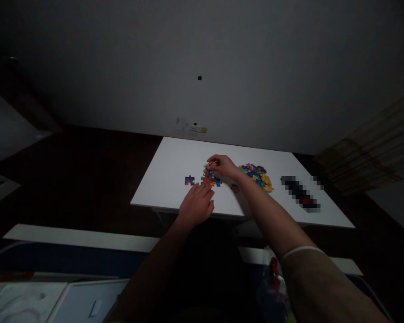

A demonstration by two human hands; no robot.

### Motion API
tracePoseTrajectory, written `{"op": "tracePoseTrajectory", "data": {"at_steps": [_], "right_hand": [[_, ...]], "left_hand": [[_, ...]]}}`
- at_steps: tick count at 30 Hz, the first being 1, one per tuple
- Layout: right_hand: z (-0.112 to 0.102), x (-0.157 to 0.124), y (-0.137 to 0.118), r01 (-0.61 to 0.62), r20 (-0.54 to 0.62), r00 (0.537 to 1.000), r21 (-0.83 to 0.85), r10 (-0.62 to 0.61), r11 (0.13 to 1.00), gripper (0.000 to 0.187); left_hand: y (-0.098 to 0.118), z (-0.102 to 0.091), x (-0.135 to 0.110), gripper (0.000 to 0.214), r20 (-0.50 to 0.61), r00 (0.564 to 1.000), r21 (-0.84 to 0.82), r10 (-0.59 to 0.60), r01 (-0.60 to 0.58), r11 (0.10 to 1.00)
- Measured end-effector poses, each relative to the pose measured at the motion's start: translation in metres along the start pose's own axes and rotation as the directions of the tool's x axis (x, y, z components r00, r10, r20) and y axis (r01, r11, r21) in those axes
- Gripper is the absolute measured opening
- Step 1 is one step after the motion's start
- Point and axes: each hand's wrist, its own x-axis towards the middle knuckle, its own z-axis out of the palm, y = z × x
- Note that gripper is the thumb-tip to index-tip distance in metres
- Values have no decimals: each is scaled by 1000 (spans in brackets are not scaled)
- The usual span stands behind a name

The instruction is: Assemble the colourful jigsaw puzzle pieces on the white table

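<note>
A partly joined jigsaw puzzle (208, 180) in red, blue and orange lies on the white table (175, 157). My left hand (197, 204) rests at its near edge, fingers stretched out and touching the lower pieces. Over the puzzle's far end, my right hand (222, 166) pinches a small jigsaw puzzle piece, mostly hidden by the fingertips. A loose blue piece (189, 180) lies just left of the joined part. To the right, beyond my right wrist, a heap of colourful puzzle pieces (256, 176) is spread out. One more loose piece (234, 188) sits beside my right forearm.
A dark pixelated object (299, 194) lies on the table's right side. Below, a clear plastic bag (272, 287) with red contents is near my right arm, and a white box (87, 303) is at lower left. A wall with sockets (198, 129) stands behind the table.
</note>
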Motion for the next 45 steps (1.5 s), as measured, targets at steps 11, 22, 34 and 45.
{"op": "tracePoseTrajectory", "data": {"at_steps": [11,22,34,45], "right_hand": [[14,3,2,-58,4,998,71,58,996,20],[4,7,-7,-93,69,994,197,81,976,40],[12,12,-22,23,236,972,-68,-7,997,31],[15,13,-17,-22,242,970,44,10,999,29]], "left_hand": [[-5,6,2,34,47,998,-50,-41,43,998],[-3,3,3,31,62,998,-20,-34,35,999],[-3,4,2,32,61,996,-48,-62,65,997],[-4,4,3,32,48,997,-63,-52,55,997]]}}
